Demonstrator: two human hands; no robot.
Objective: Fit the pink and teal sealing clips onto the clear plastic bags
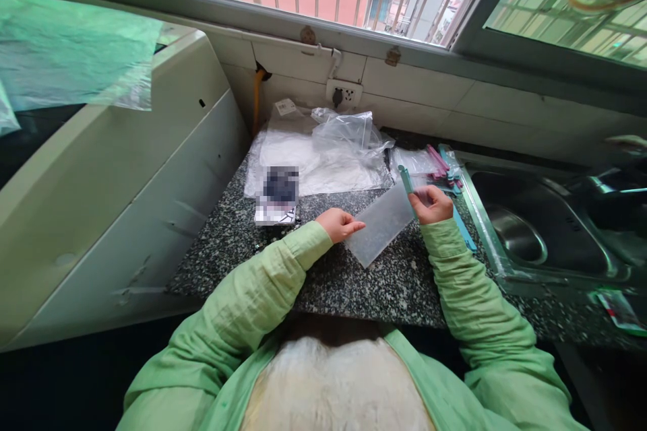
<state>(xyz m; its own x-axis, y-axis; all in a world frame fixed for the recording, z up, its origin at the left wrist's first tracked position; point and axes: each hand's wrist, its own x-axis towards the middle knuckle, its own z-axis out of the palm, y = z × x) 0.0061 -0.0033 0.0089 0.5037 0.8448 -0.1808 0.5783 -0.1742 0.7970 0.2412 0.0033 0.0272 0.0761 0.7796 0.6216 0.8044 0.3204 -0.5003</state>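
The speckled granite counter (pixel 384 283) ran in front of me, with a big white appliance (pixel 116 202) against its left end and a steel sink (pixel 536 229) sunk into its right. At the back, under the wall socket (pixel 344 93), lay a heap of clear plastic bags (pixel 323 148). Nearer me, on the left of the counter, sat a small printed packet (pixel 277 196) whose face was too blurred to read. Beside the sink's rim rested a cluster of pink and teal sealing strips (pixel 445 172). Between my hands I held a frosted, translucent bag (pixel 379 225) slanted just above the counter. My left hand (pixel 340 223) was curled, pinching the bag's lower left edge between thumb and fingers. My right hand (pixel 430 205) was closed on its upper right corner, where a teal strip (pixel 407 182) met the bag.
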